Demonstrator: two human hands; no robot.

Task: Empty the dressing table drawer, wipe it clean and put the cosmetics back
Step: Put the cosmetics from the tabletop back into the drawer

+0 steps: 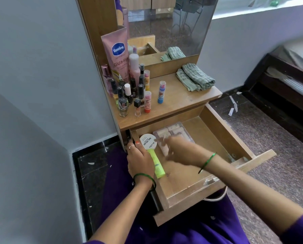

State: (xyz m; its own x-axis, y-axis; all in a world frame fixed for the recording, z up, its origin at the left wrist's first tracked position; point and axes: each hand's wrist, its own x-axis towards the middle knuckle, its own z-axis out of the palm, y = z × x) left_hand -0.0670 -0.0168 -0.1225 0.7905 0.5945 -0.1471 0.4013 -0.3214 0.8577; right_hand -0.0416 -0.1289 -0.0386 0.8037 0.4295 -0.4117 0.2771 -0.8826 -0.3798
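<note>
Gripping the drawer [222, 132] side, the left hand [140, 161] also holds a green tube [157, 166] and round tub [148, 141]. Right hand [179, 152] — blurred, grasp unclear — hovers over the clear case [171, 132] inside; bottles [129, 92] stand on top.

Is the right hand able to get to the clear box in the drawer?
Probably yes. The right hand hangs just above the clear box, nothing lies between them, and the drawer is pulled wide open. The hand is blurred, so I cannot tell whether it touches the box.
</note>
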